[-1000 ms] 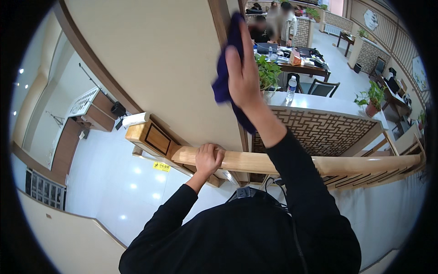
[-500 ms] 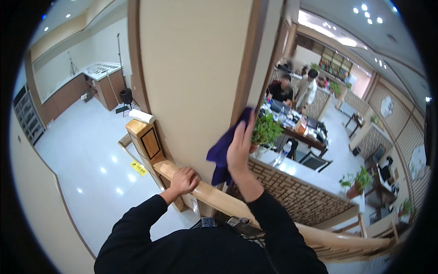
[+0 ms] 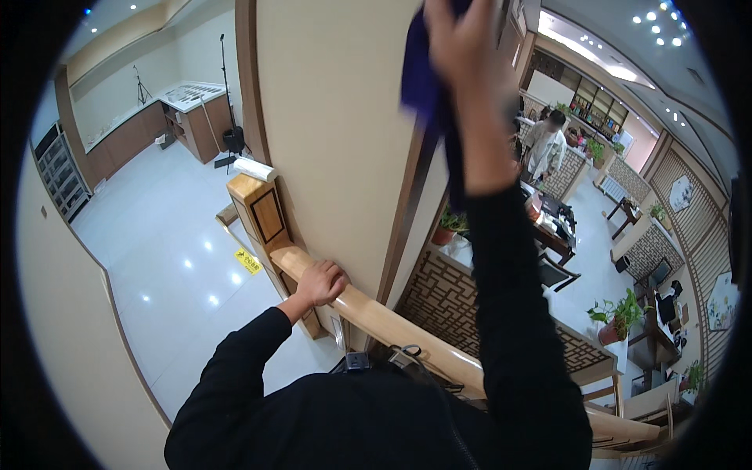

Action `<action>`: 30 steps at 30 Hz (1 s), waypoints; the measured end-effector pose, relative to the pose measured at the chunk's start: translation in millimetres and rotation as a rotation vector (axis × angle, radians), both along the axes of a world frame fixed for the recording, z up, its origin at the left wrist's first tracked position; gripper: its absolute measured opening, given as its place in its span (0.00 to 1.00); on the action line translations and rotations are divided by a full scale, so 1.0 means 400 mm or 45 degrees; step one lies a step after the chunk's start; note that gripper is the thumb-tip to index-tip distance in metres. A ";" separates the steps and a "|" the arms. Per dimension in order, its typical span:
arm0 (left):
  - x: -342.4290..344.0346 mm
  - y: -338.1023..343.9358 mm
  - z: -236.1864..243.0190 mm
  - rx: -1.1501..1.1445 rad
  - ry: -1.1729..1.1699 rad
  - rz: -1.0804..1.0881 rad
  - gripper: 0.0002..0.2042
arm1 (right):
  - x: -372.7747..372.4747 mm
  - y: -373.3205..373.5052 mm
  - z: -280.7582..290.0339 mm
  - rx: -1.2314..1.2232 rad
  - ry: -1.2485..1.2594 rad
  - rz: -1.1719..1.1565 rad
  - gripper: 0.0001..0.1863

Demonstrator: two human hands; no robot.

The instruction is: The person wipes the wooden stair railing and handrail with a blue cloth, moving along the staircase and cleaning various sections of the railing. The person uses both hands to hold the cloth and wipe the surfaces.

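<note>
The left hand [image 3: 323,283] has its fingers curled over the wooden handrail [image 3: 392,319]. Just left of the right hand [image 3: 468,59]'s blurred fingers hangs 1 purple cloth [image 3: 419,74]; whether they grip or only press it, I cannot tell.

Wide downward view from head height

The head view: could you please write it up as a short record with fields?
Left hand: fingers curled over the wooden handrail
Right hand: raised, blurred, holding a purple cloth near the brown trim; contact unclear
Post: white roll on top
Floor: yellow sign
White ledge: potted plant
</note>
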State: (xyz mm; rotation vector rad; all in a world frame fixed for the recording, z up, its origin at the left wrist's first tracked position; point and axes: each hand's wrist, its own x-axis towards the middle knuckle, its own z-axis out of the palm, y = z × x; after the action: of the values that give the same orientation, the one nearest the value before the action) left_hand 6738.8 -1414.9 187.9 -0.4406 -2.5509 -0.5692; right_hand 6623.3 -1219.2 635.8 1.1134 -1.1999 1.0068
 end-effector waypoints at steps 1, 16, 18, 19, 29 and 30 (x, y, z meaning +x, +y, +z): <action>0.009 -0.004 -0.003 -0.008 0.009 -0.001 0.11 | 0.014 -0.011 -0.139 -0.088 -0.017 -0.051 0.39; -0.044 -0.013 -0.042 -0.099 -0.005 0.017 0.13 | 0.149 -0.009 -1.054 -0.565 -2.131 0.233 0.30; -0.051 -0.015 -0.045 -0.129 -0.024 0.036 0.13 | 0.148 -0.001 -1.033 -0.558 -2.261 0.066 0.28; -0.048 -0.012 -0.042 -0.147 -0.021 0.041 0.13 | 0.148 0.012 -1.043 -0.473 -2.297 -0.052 0.27; -0.036 0.001 -0.018 -0.093 -0.001 -0.008 0.10 | 0.284 0.179 -0.831 1.465 -1.942 -0.541 0.28; -0.046 0.000 -0.018 -0.073 0.026 -0.058 0.10 | 0.292 0.171 -0.917 1.607 -1.950 -0.476 0.29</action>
State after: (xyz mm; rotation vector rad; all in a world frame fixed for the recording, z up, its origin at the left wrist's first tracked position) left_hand 6720.3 -1415.0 180.5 -0.5234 -2.5489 -0.5063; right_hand 6740.3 -1150.9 269.2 0.7271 -3.4282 0.6288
